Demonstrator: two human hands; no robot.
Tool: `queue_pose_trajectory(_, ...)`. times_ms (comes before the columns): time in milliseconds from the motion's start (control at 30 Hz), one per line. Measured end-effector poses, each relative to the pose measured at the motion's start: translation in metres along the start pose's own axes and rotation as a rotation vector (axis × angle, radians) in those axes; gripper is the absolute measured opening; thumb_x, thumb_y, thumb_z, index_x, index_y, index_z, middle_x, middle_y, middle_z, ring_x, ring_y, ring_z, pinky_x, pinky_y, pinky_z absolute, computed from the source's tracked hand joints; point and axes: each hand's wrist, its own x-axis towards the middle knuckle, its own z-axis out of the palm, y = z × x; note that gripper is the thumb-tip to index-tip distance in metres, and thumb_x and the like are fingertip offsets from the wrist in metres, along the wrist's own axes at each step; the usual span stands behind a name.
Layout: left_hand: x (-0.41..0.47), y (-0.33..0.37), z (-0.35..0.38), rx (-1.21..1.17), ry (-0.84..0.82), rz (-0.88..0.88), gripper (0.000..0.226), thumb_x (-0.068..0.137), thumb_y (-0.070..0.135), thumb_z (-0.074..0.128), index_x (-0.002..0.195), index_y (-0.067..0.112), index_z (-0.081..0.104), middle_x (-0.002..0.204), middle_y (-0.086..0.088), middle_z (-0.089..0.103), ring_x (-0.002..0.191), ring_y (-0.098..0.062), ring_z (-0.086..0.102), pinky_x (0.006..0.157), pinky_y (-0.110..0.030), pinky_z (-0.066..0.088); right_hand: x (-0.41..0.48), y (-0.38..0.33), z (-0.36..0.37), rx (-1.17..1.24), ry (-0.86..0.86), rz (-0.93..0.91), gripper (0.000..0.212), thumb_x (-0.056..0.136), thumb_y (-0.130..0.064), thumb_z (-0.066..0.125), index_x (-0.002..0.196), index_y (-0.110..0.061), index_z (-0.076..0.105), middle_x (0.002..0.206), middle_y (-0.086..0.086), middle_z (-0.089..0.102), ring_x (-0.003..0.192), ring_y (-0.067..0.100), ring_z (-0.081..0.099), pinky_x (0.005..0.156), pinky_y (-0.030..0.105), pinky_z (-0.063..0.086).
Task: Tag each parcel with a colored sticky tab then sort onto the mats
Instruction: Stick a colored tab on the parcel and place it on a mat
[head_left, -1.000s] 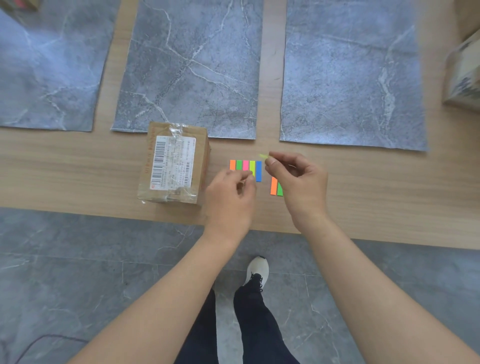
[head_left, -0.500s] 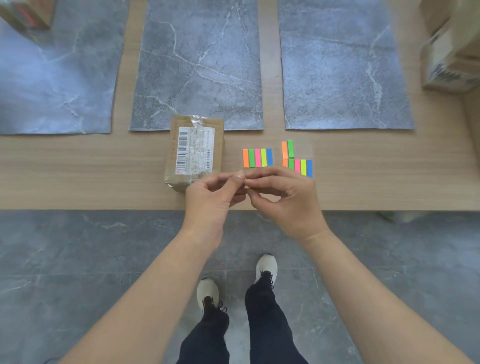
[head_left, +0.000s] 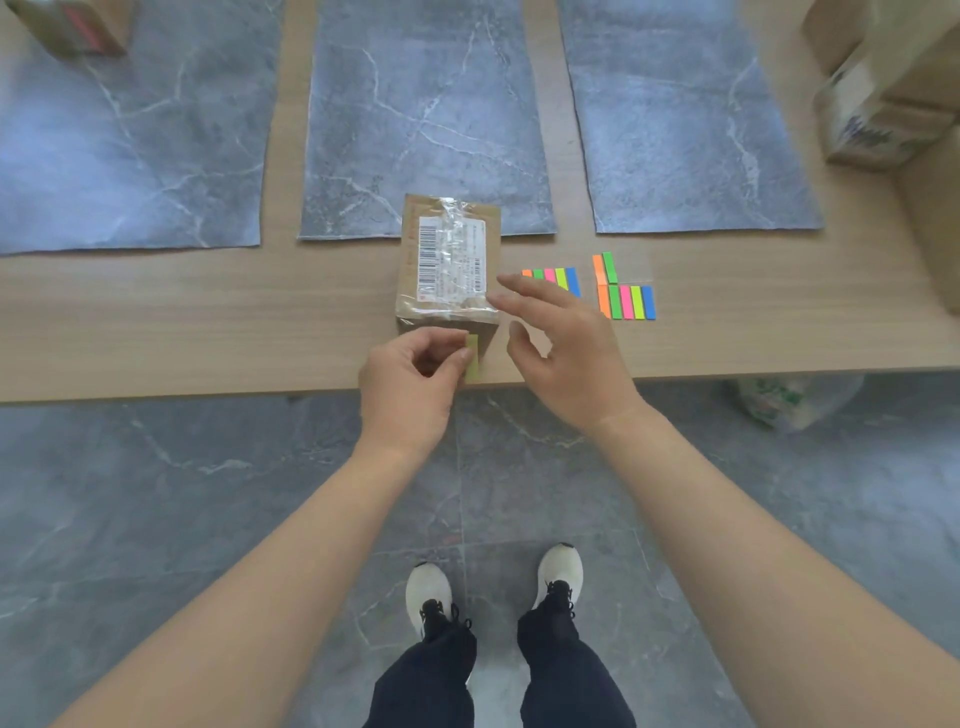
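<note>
Now my left hand (head_left: 410, 384) pinches a yellow-green sticky tab (head_left: 471, 361) at the near face of the brown taped cardboard parcel (head_left: 447, 265), which stands on the wooden table (head_left: 208, 322) by the middle grey marbled mat (head_left: 426, 130). My right hand (head_left: 563, 358) hovers spread beside it, ready to steady it.

We see a parcel-sorting workroom, something like a mailroom or small dispatch area. A long wood-grain counter (head_left: 208, 322) carries three grey marbled mats (head_left: 426, 114) laid side by side, a taped cardboard parcel (head_left: 447, 312) with a barcoded shipping label (head_left: 451, 257), and strips of coloured sticky tabs (head_left: 626, 299). More cardboard boxes (head_left: 878, 104) crowd the counter's far right end, and another box (head_left: 78, 26) sits at the far left. Below us the floor (head_left: 156, 493) is grey tile.
</note>
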Motion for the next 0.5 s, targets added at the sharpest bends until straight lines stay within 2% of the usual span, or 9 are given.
queue_pose_trajectory(133,0.007,-0.013,0.007,-0.005,0.039,0.084,0.01,0.083,0.014,0.08,0.082,0.022,0.074,0.075,0.003,0.074,0.073,-0.024,0.072,0.076,-0.049,0.06,0.006,0.009,0.011,-0.053,-0.067,-0.063,0.04,0.091,0.001,0.058,0.126,-0.013,0.073,0.137,0.003,0.067,0.124,0.023,0.064,0.103,0.042,0.053)
queue_pose_trajectory(267,0.011,-0.029,0.017,-0.006,0.091,0.13,0.012,0.081,0.018,0.081,0.079,0.024,0.071,0.074,0.001,0.073,0.072,-0.024,0.072,0.073,-0.049,0.06,0.003,0.023,0.021,-0.016,-0.06,-0.079,0.042,0.086,0.0,0.063,0.124,-0.013,0.075,0.135,0.001,0.068,0.122,0.019,0.065,0.102,0.042,0.054)
queue_pose_trajectory(500,0.015,-0.041,0.026,0.004,0.237,0.18,0.024,0.08,0.021,0.083,0.074,0.026,0.06,0.071,-0.001,0.072,0.068,-0.022,0.071,0.069,-0.049,0.059,0.004,0.04,0.032,0.091,0.006,-0.14,0.03,0.084,-0.01,0.079,0.114,-0.01,0.078,0.128,0.004,0.07,0.117,0.017,0.067,0.099,0.04,0.056)
